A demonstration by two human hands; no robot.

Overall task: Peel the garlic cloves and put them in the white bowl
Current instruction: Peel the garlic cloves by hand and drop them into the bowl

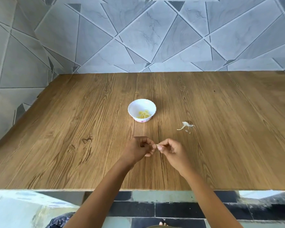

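Both of your hands are at the near centre of the wooden worktop [72, 129], close together with fingertips meeting. Your right hand [170, 149] has its fingers curled, and its thumb and forefinger pinch a small pale garlic clove [158, 146]. Your left hand [139, 148] is also curled, and its thumb and fingertips close on the same clove from the opposite side. Most of the clove is covered by the fingertips, so how much skin is left on it cannot be determined. The white bowl [148, 105] stands upright on the worktop beyond your hands, well apart from them and slightly to the left of the clove. Several yellowish peeled cloves [144, 114] lie in the bottom of the bowl. One small heap of loose garlic skins [186, 126] lies on the worktop to the right of the bowl, separate from it and from your right hand. Behind the far edge of the worktop is a grey tiled wall [138, 38] with a triangular pattern.
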